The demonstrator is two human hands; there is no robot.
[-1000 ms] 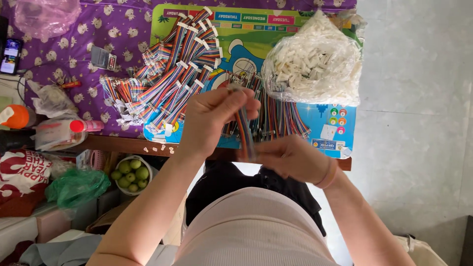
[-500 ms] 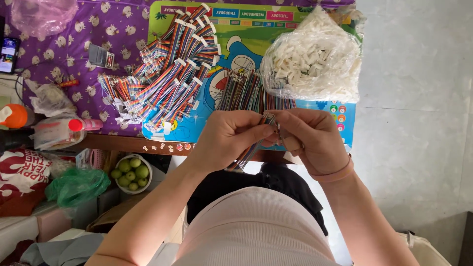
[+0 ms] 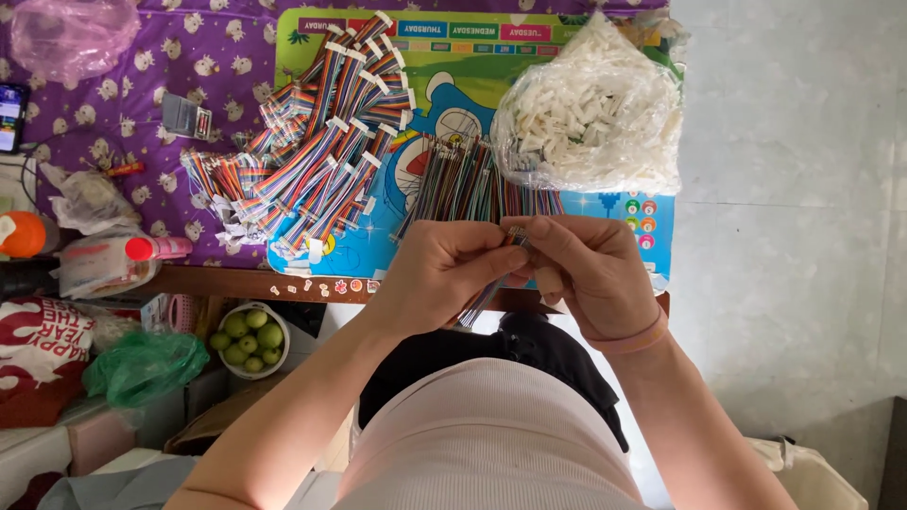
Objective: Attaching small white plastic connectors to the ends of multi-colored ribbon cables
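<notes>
Left hand [image 3: 444, 276]: fingers pinch wire bundle [image 3: 484, 300], long axis slanting down-left.
Right hand [image 3: 586, 269]: fingers closed on bundle's upper end.
Worktop [image 3: 236, 281]: beyond both hands.

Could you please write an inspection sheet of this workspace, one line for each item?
Surface: low table with purple patterned cloth and a colourful cartoon mat.
Job's things: one rainbow ribbon cable held between both hands.
Clutter: clear bag of white connectors; grey box; phone at left edge.
Grippers: left hand and right hand pinch the cable's upper end together.
Cables: pile of finished ribbon cables; row of loose cables.
Surroundings: bowl of green fruit, green bag, tiled floor.
</notes>
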